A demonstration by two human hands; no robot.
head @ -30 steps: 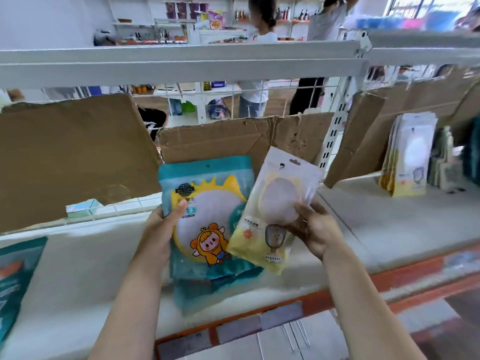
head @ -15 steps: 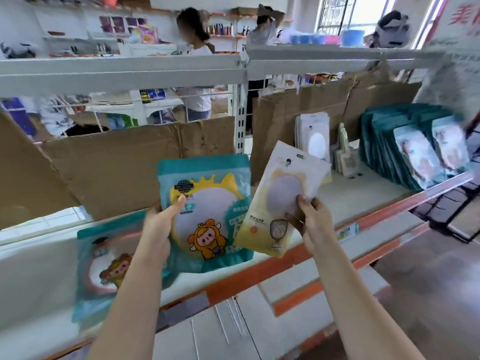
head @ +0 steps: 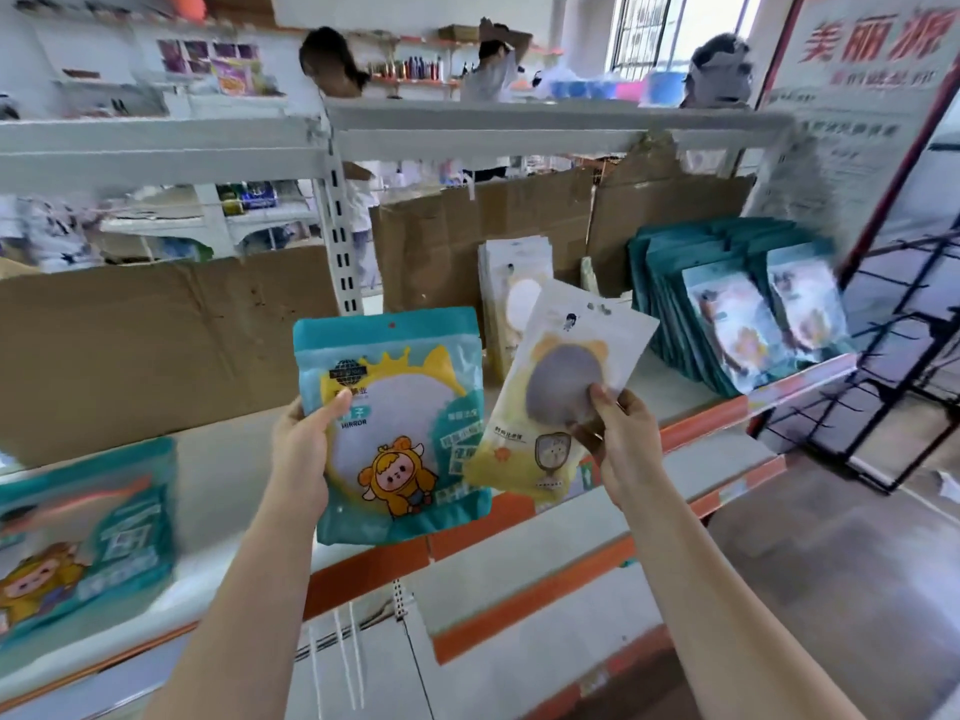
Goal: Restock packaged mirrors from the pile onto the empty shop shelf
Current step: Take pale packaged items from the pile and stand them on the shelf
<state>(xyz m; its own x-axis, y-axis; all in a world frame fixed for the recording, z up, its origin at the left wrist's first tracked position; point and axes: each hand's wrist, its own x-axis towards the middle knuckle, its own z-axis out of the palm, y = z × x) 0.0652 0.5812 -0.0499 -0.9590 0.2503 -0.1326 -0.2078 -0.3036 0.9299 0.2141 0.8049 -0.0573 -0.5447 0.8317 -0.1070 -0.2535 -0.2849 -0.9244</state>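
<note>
The left hand [head: 300, 449] grips the teal mirror packet [head: 395, 433] by its left edge, thumb across the front, fingers curled behind. The right hand [head: 621, 444] pinches the yellow mirror packet [head: 558, 402] at its lower right, thumb on the front. Both packets are held up above the shelf [head: 691, 387].

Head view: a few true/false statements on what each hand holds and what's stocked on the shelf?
1. The left hand grips a teal mirror pack. True.
2. The right hand is empty. False: it pinches a yellow-white mirror pack.
3. A row of teal packs stands on the shelf at far right. True.
4. The shelf holds no white packs. False: a stack of white packs stands against the cardboard.
</note>
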